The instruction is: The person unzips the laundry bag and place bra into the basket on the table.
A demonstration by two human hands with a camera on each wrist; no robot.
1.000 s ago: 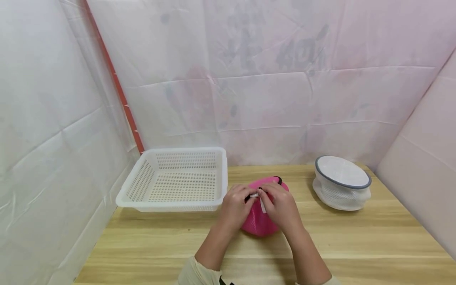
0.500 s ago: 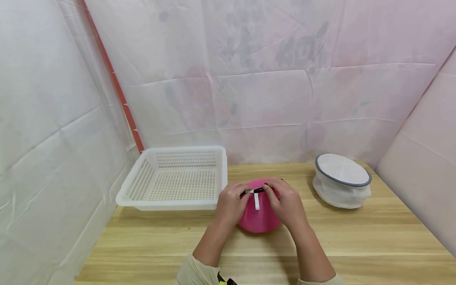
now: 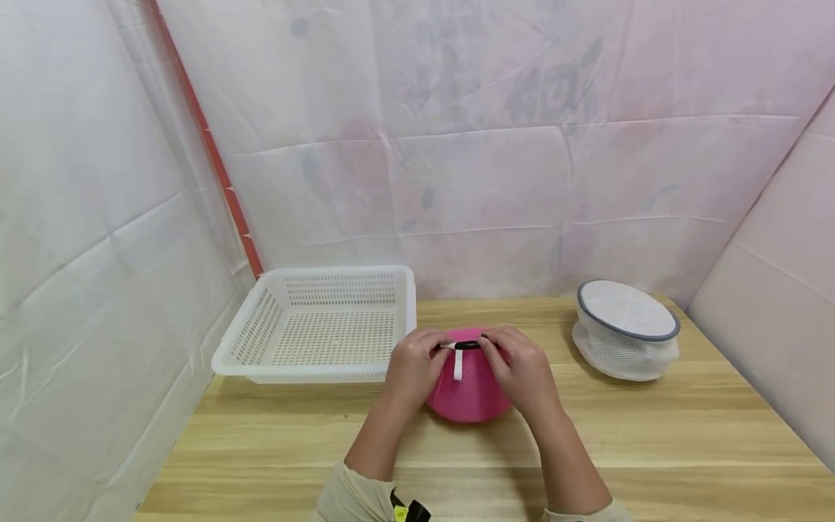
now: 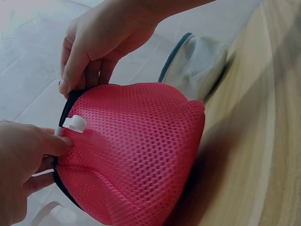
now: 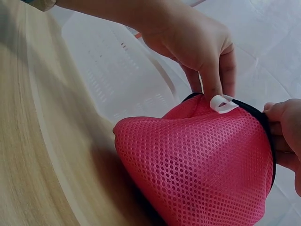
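Note:
A pink mesh laundry bag (image 3: 471,391) with a black-trimmed rim stands in front of me, between both hands. My left hand (image 3: 414,366) pinches the rim on the left, thumb on the near side, close to a white fabric tab (image 3: 458,365). On the right, my right hand (image 3: 522,366) pinches the same black edge (image 5: 251,110) between thumb and fingers. Both wrist views show the mesh side of the bag (image 4: 136,146) bulging below the rim, toward the wooden table. The bag's inside is hidden.
A white perforated plastic basket (image 3: 316,374) stands at the back left of the wooden table (image 3: 280,449). At the back right sits a white mesh bag (image 3: 622,355) with a grey-blue rim. Pale sheeting (image 3: 483,181) hangs behind and at both sides.
The bag's rim has turned in my hands, bringing the white tab to the left and a black stretch between them. My left hand has shifted slightly left, and the hands are farther apart.

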